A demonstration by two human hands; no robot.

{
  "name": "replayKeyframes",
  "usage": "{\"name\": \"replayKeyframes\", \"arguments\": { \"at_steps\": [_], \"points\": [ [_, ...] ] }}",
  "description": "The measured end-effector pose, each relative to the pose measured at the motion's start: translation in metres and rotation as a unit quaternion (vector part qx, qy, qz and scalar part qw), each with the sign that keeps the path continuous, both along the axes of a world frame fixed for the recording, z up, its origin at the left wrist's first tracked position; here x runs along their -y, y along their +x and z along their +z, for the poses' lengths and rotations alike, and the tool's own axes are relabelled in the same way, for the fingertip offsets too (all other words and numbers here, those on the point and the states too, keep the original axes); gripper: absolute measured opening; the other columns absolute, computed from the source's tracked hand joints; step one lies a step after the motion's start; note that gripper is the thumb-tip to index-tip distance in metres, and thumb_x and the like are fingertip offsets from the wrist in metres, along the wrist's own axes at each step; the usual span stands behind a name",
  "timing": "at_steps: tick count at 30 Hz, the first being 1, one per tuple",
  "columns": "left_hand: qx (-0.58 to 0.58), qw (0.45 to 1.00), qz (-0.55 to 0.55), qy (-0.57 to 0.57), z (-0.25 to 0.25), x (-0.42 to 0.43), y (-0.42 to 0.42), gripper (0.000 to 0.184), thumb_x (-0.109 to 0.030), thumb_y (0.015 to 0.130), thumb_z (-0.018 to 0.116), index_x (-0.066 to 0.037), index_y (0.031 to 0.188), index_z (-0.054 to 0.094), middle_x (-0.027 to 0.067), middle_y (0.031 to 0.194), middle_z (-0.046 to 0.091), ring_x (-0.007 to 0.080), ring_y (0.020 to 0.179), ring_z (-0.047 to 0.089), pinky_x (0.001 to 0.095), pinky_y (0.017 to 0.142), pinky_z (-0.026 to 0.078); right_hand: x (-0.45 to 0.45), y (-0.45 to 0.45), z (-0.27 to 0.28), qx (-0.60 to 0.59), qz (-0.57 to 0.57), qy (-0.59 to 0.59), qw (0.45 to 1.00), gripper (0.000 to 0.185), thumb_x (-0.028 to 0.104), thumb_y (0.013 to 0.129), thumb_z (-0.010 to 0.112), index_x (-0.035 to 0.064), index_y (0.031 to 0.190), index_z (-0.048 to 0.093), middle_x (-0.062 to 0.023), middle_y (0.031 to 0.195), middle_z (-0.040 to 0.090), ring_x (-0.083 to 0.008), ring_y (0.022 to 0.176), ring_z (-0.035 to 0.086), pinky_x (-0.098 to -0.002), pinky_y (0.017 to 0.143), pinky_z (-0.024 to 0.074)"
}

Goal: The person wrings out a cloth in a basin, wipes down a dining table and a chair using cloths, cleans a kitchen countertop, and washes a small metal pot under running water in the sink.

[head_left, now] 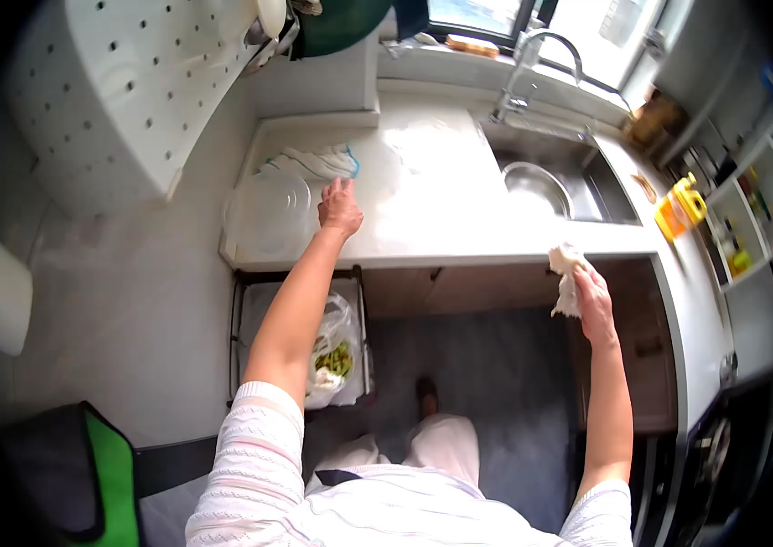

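Note:
My left hand [341, 210] is over the white counter with its fingers curled together; anything in them is hidden. Just beyond it lies a crumpled white cloth [309, 162] with a blue edge. To its left is a clear round dish or lid [269, 205]; I cannot tell if the hand touches it. My right hand [594, 301] grips a limp, crumpled white rag [568, 278] in front of the counter's edge, below the sink.
A steel sink [601, 182] holds a round metal basin [537, 187] under a tall faucet [532, 73]. A yellow bottle [680, 210] stands right. Below my left arm, a pulled-out rack holds a plastic bag [339, 314] with green scraps. A perforated white panel [131, 87] hangs upper left.

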State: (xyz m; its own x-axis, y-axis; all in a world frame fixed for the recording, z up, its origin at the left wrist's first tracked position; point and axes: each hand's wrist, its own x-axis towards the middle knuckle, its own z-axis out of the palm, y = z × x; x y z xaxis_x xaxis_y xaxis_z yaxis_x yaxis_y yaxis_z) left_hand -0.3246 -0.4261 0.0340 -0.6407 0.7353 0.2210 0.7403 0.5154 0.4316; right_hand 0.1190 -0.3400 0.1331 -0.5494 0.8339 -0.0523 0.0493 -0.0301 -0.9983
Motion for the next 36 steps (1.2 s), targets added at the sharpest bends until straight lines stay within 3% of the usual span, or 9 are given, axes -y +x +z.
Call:
{"name": "replayKeyframes", "arguments": {
  "at_steps": [1,4,6,12,18,23,30,32,36],
  "points": [
    [0.01,0.999,0.023,-0.031,0.002,-0.012,-0.008,0.05,-0.009,0.075,0.054,-0.013,0.124,0.046,0.0086,0.133,0.037,0.031,0.121,0.037,0.0442,0.095,0.04,-0.027,-0.03,0.0,0.047,-0.025,0.059,0.997,0.024,0.019,0.093,0.049,0.0051,0.11,0.056,0.0068,0.076,0.048,-0.0011,0.062,0.041,-0.0173,0.053,0.0345],
    [-0.004,0.996,0.064,-0.056,-0.008,-0.044,-0.036,0.051,-0.007,0.075,0.055,-0.015,0.124,0.045,0.0076,0.136,0.035,0.0303,0.124,0.034,0.0458,0.095,0.039,-0.092,-0.102,-0.03,0.142,0.032,0.377,0.915,0.041,0.018,0.084,0.06,-0.0004,0.12,0.05,-0.0144,0.116,0.055,-0.0218,0.096,0.057,-0.0306,0.08,0.0469],
    [-0.006,0.991,0.103,-0.088,-0.017,-0.06,-0.055,0.045,-0.012,0.078,0.057,-0.016,0.122,0.048,0.0075,0.139,0.031,0.0297,0.128,0.029,0.0462,0.097,0.037,-0.105,-0.127,-0.033,0.254,0.094,0.467,0.842,0.052,0.018,0.079,0.065,-0.0008,0.124,0.047,-0.0215,0.135,0.04,-0.0341,0.119,0.046,-0.0379,0.098,0.0383],
    [-0.028,0.979,0.197,-0.037,-0.035,-0.078,-0.091,0.025,-0.022,0.08,0.062,-0.009,0.101,0.061,0.0099,0.123,0.051,0.0292,0.116,0.047,0.0421,0.086,0.046,-0.118,-0.126,-0.046,0.192,0.262,0.294,0.899,0.048,0.019,0.081,0.066,0.0077,0.124,0.05,-0.0167,0.132,0.046,-0.0303,0.12,0.046,-0.0381,0.097,0.0391],
    [0.2,0.887,0.053,0.413,0.048,-0.083,-0.036,0.013,-0.011,0.088,0.055,-0.003,0.096,0.062,-0.0002,0.079,0.063,0.0114,0.073,0.058,0.0257,0.068,0.046,-0.13,-0.184,-0.028,0.022,0.236,-0.019,0.971,0.067,0.019,0.086,0.063,0.012,0.141,0.025,-0.0167,0.127,0.049,-0.0223,0.113,0.051,-0.0312,0.076,0.052],
    [0.413,0.82,-0.079,0.389,0.081,-0.086,0.074,0.019,-0.018,0.09,0.057,-0.002,0.101,0.061,-0.0029,0.081,0.06,0.0054,0.076,0.054,0.0208,0.07,0.045,-0.099,-0.254,-0.021,-0.057,0.303,0.004,0.951,0.03,0.02,0.09,0.058,0.0042,0.115,0.054,-0.0003,0.091,0.061,-0.0056,0.073,0.054,-0.0222,0.064,0.046],
    [0.565,0.67,-0.214,0.431,0.058,-0.009,0.134,0.074,-0.031,0.082,0.068,-0.005,0.138,0.027,0.0002,0.107,0.054,0.0077,0.098,0.05,0.0237,0.088,0.041,-0.071,-0.239,0.0,-0.115,0.267,-0.106,0.951,0.021,0.025,0.091,0.056,0.0053,0.091,0.063,0.0045,0.077,0.06,-0.0021,0.067,0.052,-0.019,0.058,0.0425],
    [0.477,0.759,-0.151,0.417,0.063,0.01,0.162,0.064,-0.023,0.081,0.07,-0.003,0.133,0.038,0.0004,0.105,0.057,0.0091,0.097,0.053,0.0248,0.087,0.042,-0.048,-0.241,-0.003,-0.088,0.286,-0.127,0.946,0.022,0.026,0.092,0.055,0.0054,0.091,0.063,0.0047,0.077,0.06,-0.0022,0.067,0.052,-0.0189,0.058,0.0421],
    [0.625,0.62,0.057,0.472,0.068,0.093,0.165,0.03,-0.026,0.085,0.065,-0.003,0.104,0.062,0.0018,0.089,0.063,0.008,0.076,0.058,0.0236,0.069,0.048,-0.02,-0.232,0.0,0.014,0.354,-0.073,0.932,0.022,0.025,0.09,0.059,0.0031,0.091,0.064,0.0039,0.08,0.06,-0.0031,0.07,0.052,-0.0189,0.06,0.0427]
  ]
}}
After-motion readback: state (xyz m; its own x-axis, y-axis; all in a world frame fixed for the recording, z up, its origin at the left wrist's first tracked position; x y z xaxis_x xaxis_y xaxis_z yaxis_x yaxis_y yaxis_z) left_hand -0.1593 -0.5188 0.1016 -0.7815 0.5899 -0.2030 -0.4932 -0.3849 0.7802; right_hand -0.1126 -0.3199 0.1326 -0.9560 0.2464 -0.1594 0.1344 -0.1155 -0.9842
